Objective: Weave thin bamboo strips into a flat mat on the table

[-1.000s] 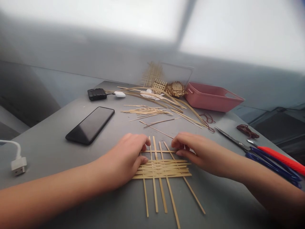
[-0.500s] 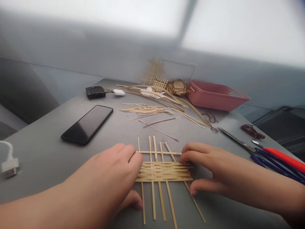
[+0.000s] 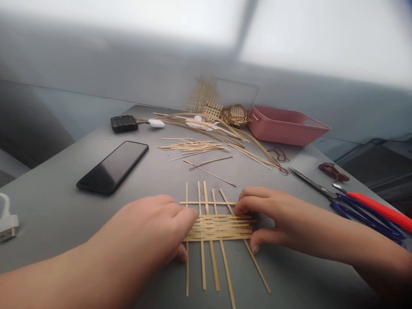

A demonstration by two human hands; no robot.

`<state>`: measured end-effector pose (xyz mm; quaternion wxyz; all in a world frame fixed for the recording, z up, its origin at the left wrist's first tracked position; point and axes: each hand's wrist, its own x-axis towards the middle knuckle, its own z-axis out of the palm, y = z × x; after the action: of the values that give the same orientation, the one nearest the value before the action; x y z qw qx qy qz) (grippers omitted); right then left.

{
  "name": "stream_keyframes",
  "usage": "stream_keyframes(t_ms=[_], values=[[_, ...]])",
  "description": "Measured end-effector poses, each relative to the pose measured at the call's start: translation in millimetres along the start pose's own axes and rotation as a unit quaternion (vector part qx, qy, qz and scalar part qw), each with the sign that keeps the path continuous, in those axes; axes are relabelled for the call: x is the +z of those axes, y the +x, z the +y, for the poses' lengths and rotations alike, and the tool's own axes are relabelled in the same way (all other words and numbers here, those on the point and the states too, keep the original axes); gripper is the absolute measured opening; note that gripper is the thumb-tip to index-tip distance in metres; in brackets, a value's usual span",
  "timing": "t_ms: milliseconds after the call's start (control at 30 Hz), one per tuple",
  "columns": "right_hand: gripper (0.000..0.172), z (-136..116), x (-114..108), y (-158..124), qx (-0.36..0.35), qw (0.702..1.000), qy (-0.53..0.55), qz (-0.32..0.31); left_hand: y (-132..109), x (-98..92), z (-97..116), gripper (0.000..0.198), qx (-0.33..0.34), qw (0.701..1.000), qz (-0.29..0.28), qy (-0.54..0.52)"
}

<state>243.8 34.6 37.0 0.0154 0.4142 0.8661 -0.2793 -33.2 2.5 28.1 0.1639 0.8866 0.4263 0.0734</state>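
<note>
Left grip (image 3: pixel 151 227): curled over the left edge of the woven mat (image 3: pixel 215 227); cannot tell whether it pinches.
Right grip (image 3: pixel 273 214): wide, fingers and thumb parted at the mat's right edge, perhaps to align it.
Woven mat: flat between the grips on the worktop (image 3: pixel 154 171), likely braced against shifting.
Scissors (image 3: pixel 326 190): right of the right grip, presumably for easy reach.

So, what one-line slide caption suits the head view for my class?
Left hand and right hand at either end of a partly woven panel, loose strips beyond, scissors to the right.
</note>
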Motion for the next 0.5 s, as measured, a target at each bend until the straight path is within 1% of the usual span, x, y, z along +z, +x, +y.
stream_keyframes(t_ms=[167,233,367,500], values=[[0.025,-8,2,-1,0.027,1.0,-0.012,-0.008,3,-0.6,3,0.009,-0.004,1.0,-0.008,-0.005],[0.025,-9,4,-2,0.027,1.0,-0.011,-0.009,4,-0.8,3,0.01,-0.004,1.0,-0.011,0.001],[0.029,-11,7,-3,0.03,1.0,-0.007,-0.003,4,-0.5,3,0.009,-0.003,1.0,-0.005,-0.011],[0.024,-13,10,0,0.02,1.0,0.005,0.0,5,1.0,2,0.006,-0.004,1.0,-0.003,-0.016]])
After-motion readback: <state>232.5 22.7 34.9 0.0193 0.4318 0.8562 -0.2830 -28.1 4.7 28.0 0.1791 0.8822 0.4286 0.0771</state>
